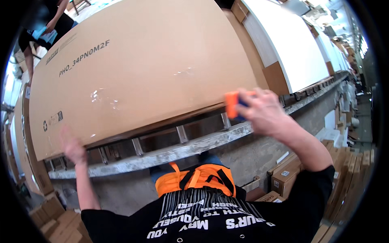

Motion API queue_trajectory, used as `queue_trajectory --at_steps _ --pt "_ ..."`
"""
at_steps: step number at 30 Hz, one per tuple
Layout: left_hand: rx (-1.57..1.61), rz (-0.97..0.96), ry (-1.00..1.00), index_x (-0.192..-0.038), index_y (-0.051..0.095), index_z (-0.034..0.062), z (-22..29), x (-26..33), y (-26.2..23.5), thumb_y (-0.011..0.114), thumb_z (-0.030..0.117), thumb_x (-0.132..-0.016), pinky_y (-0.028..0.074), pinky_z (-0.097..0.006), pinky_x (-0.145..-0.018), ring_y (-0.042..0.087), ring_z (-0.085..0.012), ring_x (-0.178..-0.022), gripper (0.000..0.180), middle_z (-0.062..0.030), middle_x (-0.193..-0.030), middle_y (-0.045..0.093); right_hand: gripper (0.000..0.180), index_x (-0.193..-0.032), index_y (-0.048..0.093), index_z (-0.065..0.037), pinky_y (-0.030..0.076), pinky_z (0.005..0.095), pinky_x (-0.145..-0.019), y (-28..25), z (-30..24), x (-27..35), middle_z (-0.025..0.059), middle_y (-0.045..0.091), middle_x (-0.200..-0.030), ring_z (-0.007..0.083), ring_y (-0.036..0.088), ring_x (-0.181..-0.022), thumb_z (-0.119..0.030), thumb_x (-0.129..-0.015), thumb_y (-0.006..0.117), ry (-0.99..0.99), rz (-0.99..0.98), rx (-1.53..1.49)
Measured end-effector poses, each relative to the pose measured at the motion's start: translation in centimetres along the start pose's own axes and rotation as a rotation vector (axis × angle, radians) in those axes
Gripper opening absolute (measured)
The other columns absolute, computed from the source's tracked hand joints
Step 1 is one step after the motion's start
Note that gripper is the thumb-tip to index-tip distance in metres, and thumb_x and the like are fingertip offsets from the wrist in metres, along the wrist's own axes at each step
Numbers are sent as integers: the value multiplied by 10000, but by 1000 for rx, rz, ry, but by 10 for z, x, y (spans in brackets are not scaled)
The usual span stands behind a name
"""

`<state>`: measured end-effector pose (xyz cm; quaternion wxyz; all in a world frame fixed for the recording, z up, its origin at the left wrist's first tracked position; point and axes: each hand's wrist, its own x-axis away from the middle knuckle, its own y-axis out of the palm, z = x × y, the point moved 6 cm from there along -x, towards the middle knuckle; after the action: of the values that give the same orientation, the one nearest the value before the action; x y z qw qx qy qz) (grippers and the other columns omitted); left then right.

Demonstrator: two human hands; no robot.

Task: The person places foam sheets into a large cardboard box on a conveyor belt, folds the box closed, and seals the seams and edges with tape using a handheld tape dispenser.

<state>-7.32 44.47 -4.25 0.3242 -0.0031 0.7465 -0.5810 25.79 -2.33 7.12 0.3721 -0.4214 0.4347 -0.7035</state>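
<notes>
A large flat cardboard carton point(142, 69) lies on metal rollers point(180, 133) along a stone-edged counter point(194, 148), its long axis running left to right, slightly uphill to the right. The left hand point(73, 146) presses its lower left edge; whether that grip is clenched cannot be told. The right hand point(265, 111) is clenched around an orange tool point(232, 104) at the carton's lower right corner. Pushed unevenly, the carton could skew or slide off toward the person.

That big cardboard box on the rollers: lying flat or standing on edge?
Lying flat: the big cardboard box rests broad face up on the metal rollers, left hand at its edge.
</notes>
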Motion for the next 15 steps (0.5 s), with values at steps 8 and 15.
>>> queue_trajectory --at_steps 8,15 --pt "251 -322 560 -1395 333 -155 422 -115 -21 615 703 -758 213 -595 -1142 249 -579 -1363 1105 -366 -1478 285 163 -829 741 -62 478 371 -636 69 -15 -12 177 602 -1059 275 605 -868 -130 -709 655 -64 70 -149" --pt "147 -231 394 -1328 422 -172 456 -115 -20 684 707 -646 348 -680 -1004 457 -639 -1165 1143 -415 -1363 406 212 -838 734 -58 489 422 -731 87 -39 35 189 605 -1014 310 596 -880 -176 -671 677 16 169 -98"
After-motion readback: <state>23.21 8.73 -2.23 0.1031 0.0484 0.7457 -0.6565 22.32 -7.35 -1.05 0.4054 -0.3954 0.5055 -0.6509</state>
